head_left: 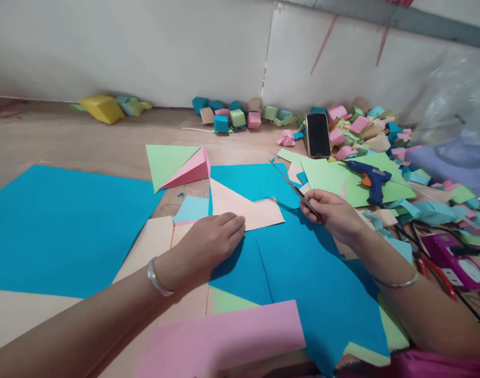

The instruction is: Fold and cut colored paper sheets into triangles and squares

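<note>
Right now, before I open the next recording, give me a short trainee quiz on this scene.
1. True or false: the right hand holds scissors.
2. Which paper is under the fingertips of the left hand? A) the pink sheet B) the peach piece C) a paper cube
3. Which tool lies on the green sheet beyond the right hand?
Key: 1 true; 2 B; 3 the blue glue gun.
</note>
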A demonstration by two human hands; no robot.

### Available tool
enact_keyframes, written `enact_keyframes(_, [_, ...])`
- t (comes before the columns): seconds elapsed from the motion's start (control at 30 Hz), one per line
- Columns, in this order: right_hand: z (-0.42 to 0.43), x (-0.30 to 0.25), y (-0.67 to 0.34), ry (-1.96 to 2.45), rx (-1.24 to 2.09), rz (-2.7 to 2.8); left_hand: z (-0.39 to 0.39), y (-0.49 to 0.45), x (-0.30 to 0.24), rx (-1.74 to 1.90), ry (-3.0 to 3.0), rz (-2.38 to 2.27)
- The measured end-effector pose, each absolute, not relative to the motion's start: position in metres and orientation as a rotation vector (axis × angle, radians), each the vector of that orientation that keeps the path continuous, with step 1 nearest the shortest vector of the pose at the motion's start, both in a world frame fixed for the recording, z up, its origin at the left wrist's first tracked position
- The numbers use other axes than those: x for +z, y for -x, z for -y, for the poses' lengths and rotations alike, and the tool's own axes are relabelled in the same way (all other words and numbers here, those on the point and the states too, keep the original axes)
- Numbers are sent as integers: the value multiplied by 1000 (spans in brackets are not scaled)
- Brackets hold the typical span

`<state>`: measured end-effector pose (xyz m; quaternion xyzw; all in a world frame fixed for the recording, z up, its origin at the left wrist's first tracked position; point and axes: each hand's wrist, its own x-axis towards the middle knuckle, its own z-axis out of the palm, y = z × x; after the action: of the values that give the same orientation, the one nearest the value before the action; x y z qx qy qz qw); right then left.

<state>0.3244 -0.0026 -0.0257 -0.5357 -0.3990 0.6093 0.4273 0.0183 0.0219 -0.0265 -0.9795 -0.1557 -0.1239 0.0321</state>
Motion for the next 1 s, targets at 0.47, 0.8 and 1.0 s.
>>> enact_keyframes(0.47, [4,-29,-306,1117,1787,369,-26,-16,-29,-441,3090,498])
enact_keyframes(0.8, [5,-25,-309,1189,1772,539,-25,-15,-32,-492,3064,518])
enact_keyframes(1.0, [10,-10,-320,1572,1241,1395,-24,-13,-35,-398,3085,585])
